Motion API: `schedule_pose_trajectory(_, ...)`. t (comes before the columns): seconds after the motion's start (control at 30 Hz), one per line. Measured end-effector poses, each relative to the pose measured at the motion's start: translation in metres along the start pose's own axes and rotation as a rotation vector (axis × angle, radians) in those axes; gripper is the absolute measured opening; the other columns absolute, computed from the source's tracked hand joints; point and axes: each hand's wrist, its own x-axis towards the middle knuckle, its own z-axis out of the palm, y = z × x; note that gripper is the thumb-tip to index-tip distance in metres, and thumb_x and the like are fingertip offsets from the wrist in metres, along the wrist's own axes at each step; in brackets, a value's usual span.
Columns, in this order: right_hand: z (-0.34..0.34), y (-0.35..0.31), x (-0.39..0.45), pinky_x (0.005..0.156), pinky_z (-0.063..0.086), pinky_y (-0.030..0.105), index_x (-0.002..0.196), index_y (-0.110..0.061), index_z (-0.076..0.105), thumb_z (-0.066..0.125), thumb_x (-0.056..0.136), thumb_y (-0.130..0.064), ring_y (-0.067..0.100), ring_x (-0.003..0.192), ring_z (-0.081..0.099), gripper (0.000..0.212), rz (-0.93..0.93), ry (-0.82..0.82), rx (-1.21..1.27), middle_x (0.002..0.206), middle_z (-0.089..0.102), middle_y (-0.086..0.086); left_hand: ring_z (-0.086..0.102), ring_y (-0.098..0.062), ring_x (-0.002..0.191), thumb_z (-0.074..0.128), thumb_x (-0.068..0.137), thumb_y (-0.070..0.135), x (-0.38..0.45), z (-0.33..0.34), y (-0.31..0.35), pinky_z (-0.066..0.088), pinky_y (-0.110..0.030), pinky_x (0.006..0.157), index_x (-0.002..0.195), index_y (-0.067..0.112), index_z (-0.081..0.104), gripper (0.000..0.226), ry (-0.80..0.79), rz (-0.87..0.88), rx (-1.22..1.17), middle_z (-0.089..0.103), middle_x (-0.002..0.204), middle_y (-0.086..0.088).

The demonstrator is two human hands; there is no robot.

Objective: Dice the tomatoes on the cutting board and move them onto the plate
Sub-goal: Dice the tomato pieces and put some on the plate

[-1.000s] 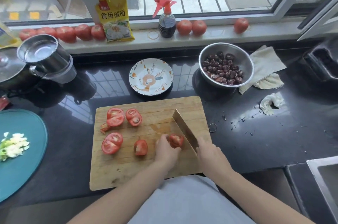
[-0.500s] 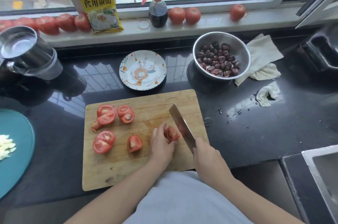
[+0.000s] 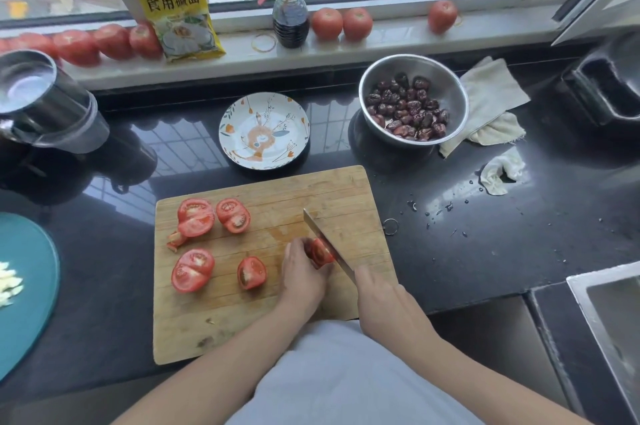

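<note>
Left hand (image 3: 300,272) holds red tomato piece (image 3: 321,253), cut face up.

Left hand (image 3: 300,274) holds tomato piece (image 3: 320,253) on wooden cutting board (image 3: 311,196), fingers curled round it. Right hand (image 3: 384,300) grips knife (image 3: 323,236), blade against piece's right side. Four other cut tomato portions (image 3: 194,216) lie cut-face-up on board's left half. Patterned plate (image 3: 265,130) just beyond board. Steel bowl of dark dried fruit (image 3: 412,100) right of plate. Whole tomatoes (image 3: 341,22) and spray bottle (image 3: 289,13) on windowsill.
</note>
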Motion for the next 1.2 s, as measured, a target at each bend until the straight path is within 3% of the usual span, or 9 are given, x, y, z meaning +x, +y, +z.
schedule_pose_trajectory(0.13, 0.002, 0.001, 0.000, 0.064, 0.029, 0.036, 0.108, -0.019, 0.035, 0.030, 0.090, 0.000, 0.032, 0.089, 0.063, 0.026, -0.010, -0.002, 0.005, 0.103, 0.058, 0.001, 0.061, -0.019, 0.096, 0.085, 0.080, 0.023, 0.000, -0.001, 0.000, 0.052, -0.037, 0.089, 0.108, 0.027, 0.054, 0.042, -0.019, 0.003, 0.005, 0.054, 0.108, 0.008)
schedule_pose_trajectory(0.33, -0.004, 0.003, -0.009, 0.063, 0.032, 0.035, 0.111, -0.019, 0.036, 0.029, 0.090, 0.000, 0.032, 0.089, 0.062, 0.029, 0.003, -0.016, 0.023, 0.104, 0.055, 0.000, 0.058, -0.018, 0.095, 0.084, 0.082, 0.023, 0.002, -0.002, -0.003, 0.049, -0.036, 0.087, 0.102, 0.020, 0.061, 0.031, -0.012, 0.018, 0.015, 0.056, 0.102, 0.004)
schedule_pose_trajectory(0.47, -0.007, 0.003, -0.012, 0.064, 0.031, 0.036, 0.106, -0.021, 0.031, 0.029, 0.090, 0.000, 0.031, 0.075, 0.047, 0.027, -0.002, -0.019, 0.013, 0.096, 0.047, 0.000, 0.056, -0.018, 0.096, 0.084, 0.082, 0.024, 0.003, -0.002, -0.002, 0.048, -0.035, 0.087, 0.102, 0.020, 0.061, 0.030, -0.016, 0.016, 0.023, 0.055, 0.102, 0.005)
schedule_pose_trajectory(0.6, 0.000, 0.000, 0.000, 0.064, 0.030, 0.033, 0.106, -0.020, 0.034, 0.029, 0.092, 0.000, 0.029, 0.091, 0.063, 0.024, -0.025, 0.006, 0.004, 0.100, 0.056, 0.000, 0.058, -0.020, 0.098, 0.085, 0.081, 0.023, 0.005, -0.002, -0.002, 0.049, -0.038, 0.089, 0.101, 0.021, 0.060, 0.032, -0.021, 0.006, 0.025, 0.057, 0.103, 0.004)
schedule_pose_trajectory(0.9, -0.003, -0.002, 0.007, 0.063, 0.031, 0.034, 0.109, -0.018, 0.036, 0.029, 0.094, -0.002, 0.029, 0.094, 0.064, 0.023, -0.027, 0.007, -0.017, 0.101, 0.054, 0.000, 0.059, -0.021, 0.096, 0.086, 0.078, 0.024, 0.005, -0.002, 0.000, 0.051, -0.043, 0.091, 0.097, 0.021, 0.060, 0.033, -0.006, -0.002, 0.040, 0.058, 0.101, 0.003)
schedule_pose_trajectory(1.07, -0.011, 0.003, -0.009, 0.050, 0.024, 0.034, 0.103, -0.019, 0.031, 0.034, 0.092, 0.000, 0.031, 0.089, 0.065, 0.022, -0.027, -0.057, -0.054, 0.086, 0.039, -0.001, 0.059, -0.020, 0.098, 0.086, 0.080, 0.026, 0.005, -0.001, -0.001, 0.052, -0.043, 0.093, 0.101, 0.021, 0.062, 0.033, -0.007, 0.015, 0.034, 0.057, 0.103, 0.004)
schedule_pose_trajectory(1.17, -0.005, -0.004, 0.008, 0.051, 0.032, 0.033, 0.097, -0.017, 0.040, 0.054, 0.085, -0.001, 0.028, 0.072, 0.067, 0.024, -0.056, 0.034, -0.074, 0.082, 0.053, 0.001, 0.059, -0.023, 0.102, 0.087, 0.079, 0.024, 0.005, -0.001, 0.001, 0.050, -0.041, 0.094, 0.104, 0.016, 0.060, 0.037, -0.012, 0.011, 0.040, 0.057, 0.105, 0.000)
schedule_pose_trajectory(1.2, -0.002, -0.007, 0.016, 0.054, 0.034, 0.035, 0.102, -0.016, 0.043, 0.049, 0.089, -0.002, 0.028, 0.077, 0.068, 0.020, -0.051, 0.038, -0.068, 0.089, 0.057, 0.003, 0.058, -0.024, 0.103, 0.087, 0.078, 0.023, 0.005, -0.002, 0.001, 0.049, -0.040, 0.094, 0.105, 0.014, 0.059, 0.039, -0.014, 0.008, 0.050, 0.057, 0.107, -0.001)
